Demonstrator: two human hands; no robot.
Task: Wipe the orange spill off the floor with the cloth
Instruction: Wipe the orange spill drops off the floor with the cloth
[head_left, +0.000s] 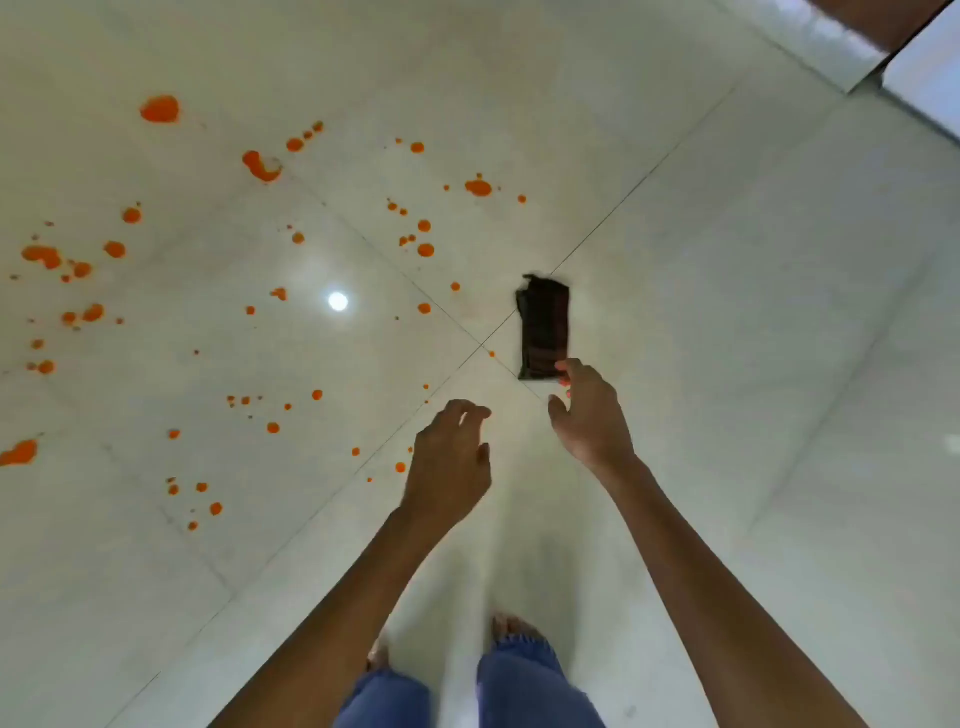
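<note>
Now: one cloth (543, 327), dozens orange drops (160, 109); left hand (449, 462), right hand (589, 415) both loosely spread, empty.

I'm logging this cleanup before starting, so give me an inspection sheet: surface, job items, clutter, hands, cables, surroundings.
Surface: glossy pale tiled floor, dark grout lines.
Job's things: orange spill in drops and blobs across the left half, unwiped; dark folded cloth lying flat to its right.
Clutter: nothing seen.
Hands: left hand open, holding nothing; right hand open, fingertips over the cloth's near corner, no grip.
Cables: nothing seen.
Surroundings: white raised edge at top right; person's jeans and bare feet below.
</note>
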